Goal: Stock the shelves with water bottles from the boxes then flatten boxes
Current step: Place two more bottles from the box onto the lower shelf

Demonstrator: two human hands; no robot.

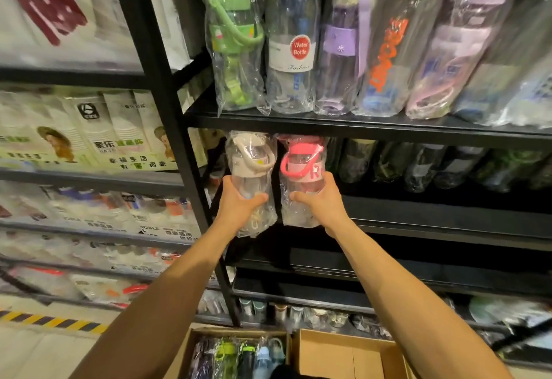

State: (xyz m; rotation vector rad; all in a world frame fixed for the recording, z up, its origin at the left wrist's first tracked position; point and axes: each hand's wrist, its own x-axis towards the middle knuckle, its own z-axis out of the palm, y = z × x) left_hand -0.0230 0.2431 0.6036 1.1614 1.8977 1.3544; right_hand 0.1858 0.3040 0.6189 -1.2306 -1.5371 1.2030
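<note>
Looks like a shop, or the stockroom of one. Has tall black metal shelving (pixel 358 128) loaded with water bottles (pixel 291 50), each sealed in clear plastic wrap and lined up in rows. Holds packs of paper cups (pixel 125 130) with printed labels on the racks to the left. Shows open cardboard boxes (pixel 343 354) on the floor, one with more bottles inside, and yellow-black striped tape (pixel 50 320) further left.

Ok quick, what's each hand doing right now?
Left hand: holding the plastic-wrapped clear bottle with the beige lid.
Right hand: holding the plastic-wrapped clear bottle with the pink lid.
</note>
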